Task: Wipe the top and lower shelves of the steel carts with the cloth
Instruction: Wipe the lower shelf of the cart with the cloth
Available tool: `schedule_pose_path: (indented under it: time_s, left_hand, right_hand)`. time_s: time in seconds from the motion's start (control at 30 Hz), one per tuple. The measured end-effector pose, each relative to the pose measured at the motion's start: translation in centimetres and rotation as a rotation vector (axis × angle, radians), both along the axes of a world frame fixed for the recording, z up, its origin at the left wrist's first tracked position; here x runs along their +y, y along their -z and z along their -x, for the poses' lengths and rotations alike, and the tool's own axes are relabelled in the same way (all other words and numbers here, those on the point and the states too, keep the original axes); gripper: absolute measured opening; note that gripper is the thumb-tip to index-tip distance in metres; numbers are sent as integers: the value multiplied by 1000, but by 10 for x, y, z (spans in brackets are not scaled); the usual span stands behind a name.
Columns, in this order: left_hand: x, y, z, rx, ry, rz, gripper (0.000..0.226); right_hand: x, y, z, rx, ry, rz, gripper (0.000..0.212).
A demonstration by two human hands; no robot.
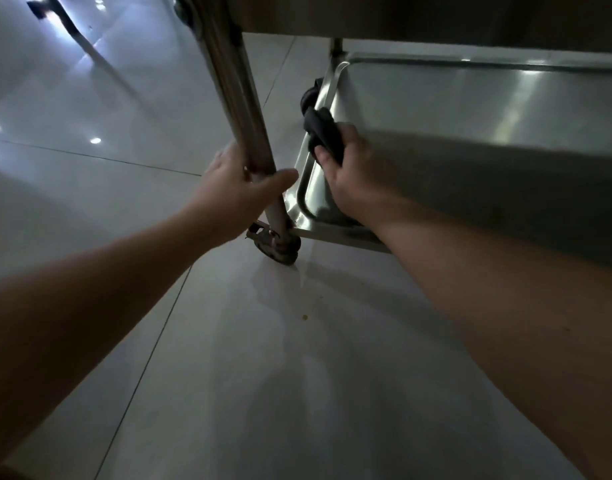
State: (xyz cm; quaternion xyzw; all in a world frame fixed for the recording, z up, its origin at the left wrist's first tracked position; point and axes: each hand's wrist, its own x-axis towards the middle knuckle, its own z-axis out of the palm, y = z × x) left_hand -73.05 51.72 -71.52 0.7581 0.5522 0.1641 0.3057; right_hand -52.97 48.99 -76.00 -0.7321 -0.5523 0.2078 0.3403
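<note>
I look down at a steel cart from low beside it. Its lower shelf (471,109) is a shiny tray with a raised rim. My right hand (346,168) grips a dark cloth (323,133) against the shelf's left rim. My left hand (238,192) is wrapped round the cart's near upright leg (238,109), just above the caster. The underside of the top shelf (436,15) fills the upper edge of the view; its top surface is hidden.
A black caster (278,245) sits under the gripped leg and another wheel (309,97) shows behind the shelf's far left corner. Glossy pale floor tiles (263,375) spread around, with light reflections at the left and a small yellow crumb (304,317) near the cart.
</note>
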Motion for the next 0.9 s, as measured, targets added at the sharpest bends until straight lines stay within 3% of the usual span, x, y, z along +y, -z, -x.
schedule_pose_path:
  time_s: [0.1,0.17,0.23,0.33,0.43,0.57,0.7,0.8,0.9]
  left_hand:
    - [-1,2,-19,-410,-16,3,26]
    - [-7,9,-33,-705,-69,88,5]
    - [-9,15,-36,-839,-106,161,15]
    - [-1,23,-31,-776,-40,135,16]
    - [1,27,-35,-834,-74,113,18]
    - [-1,31,-42,-891,-119,109,20]
    - [1,34,-42,-902,-122,97,23]
    - [0,35,-44,-929,-142,87,22]
    - [-1,36,-44,-926,-130,66,20]
  right_hand:
    - [13,13,16,1,-167,125,43]
    - [13,28,25,-198,-349,264,47]
    - [7,40,29,-291,-400,269,51]
    - [-14,45,16,-286,-340,239,56]
    - [-53,48,-22,-337,-192,233,60]
    - [-102,48,-108,-374,210,241,61]
    - [-101,45,-151,-278,587,433,59]
    - [-67,50,-118,-289,592,418,59]
    - [-12,54,-50,-365,369,372,58]
